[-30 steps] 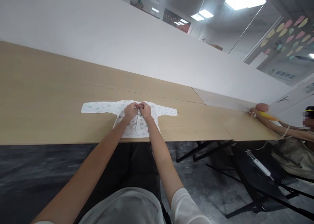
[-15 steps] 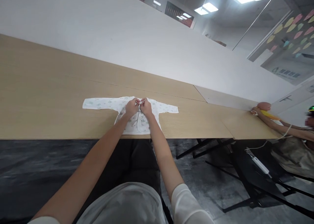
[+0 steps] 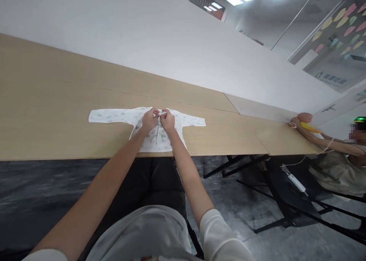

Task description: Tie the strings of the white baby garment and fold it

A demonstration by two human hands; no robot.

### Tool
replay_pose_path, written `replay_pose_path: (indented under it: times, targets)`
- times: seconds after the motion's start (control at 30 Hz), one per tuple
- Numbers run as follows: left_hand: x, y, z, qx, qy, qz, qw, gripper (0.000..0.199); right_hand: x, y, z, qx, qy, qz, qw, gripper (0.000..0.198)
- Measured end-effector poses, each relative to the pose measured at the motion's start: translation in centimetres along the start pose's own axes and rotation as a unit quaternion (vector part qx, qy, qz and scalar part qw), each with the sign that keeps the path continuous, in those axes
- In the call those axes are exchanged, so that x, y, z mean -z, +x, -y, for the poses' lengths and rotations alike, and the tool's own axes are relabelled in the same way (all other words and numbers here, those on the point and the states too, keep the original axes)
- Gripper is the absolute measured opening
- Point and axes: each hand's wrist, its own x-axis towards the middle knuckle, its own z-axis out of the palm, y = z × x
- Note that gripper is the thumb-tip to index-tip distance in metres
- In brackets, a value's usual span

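Little changed: my left hand (image 3: 149, 120) and right hand (image 3: 168, 121) stayed curled near the neck of the white shirt (image 3: 158, 138), still busy; whether they gripped cloth, I couldn't tell.

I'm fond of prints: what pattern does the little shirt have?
The little shirt is white with small scattered motifs; the head view shows it.

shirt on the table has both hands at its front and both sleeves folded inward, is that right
Not the sleeves: the head view shows them stretched out to either side, not folded inward. The shirt does lie on the table, with the left hand and right hand at its front.
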Motion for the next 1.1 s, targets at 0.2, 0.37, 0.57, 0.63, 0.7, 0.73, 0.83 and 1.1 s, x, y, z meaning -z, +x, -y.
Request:
replay_pose_path:
  times: [0.2,0.37,0.57,0.63,0.7,0.73,0.83,1.1]
  targets:
    - [0.1,-0.1,-0.1,-0.015,0.002,0.002,1.000,0.024,-0.3,0.2,-0.2,-0.005,0.020,-0.012,1.000,0.035]
    - [-0.1,-0.1,0.0,-0.044,0.013,0.001,0.999,0.023,-0.5,0.3,-0.4,0.000,0.047,-0.007,0.999,0.036]
    - [0.1,0.0,0.3,-0.074,0.025,0.021,0.997,0.031,-0.8,0.7,-0.6,-0.014,0.073,-0.032,0.997,0.031]
    - [0.5,0.1,0.5,-0.091,0.039,0.032,0.995,0.036,-0.9,0.9,-0.8,-0.022,0.097,-0.029,0.995,0.030]
    - [1.1,0.1,0.5,-0.094,0.054,0.044,0.993,0.040,-1.0,1.2,-1.0,-0.037,0.118,-0.030,0.992,0.030]
    - [1.4,0.1,0.4,-0.089,0.066,0.052,0.992,0.041,-1.0,1.3,-1.1,-0.048,0.127,-0.034,0.990,0.031]
    - [2.0,-0.1,-0.2,-0.063,0.136,0.081,0.985,0.037,-0.7,1.7,-1.2,-0.090,0.162,-0.045,0.982,0.031]
    - [2.8,-1.0,-1.7,-0.034,0.214,0.152,0.965,0.029,-0.4,2.1,-0.9,-0.161,0.249,-0.047,0.954,0.031]
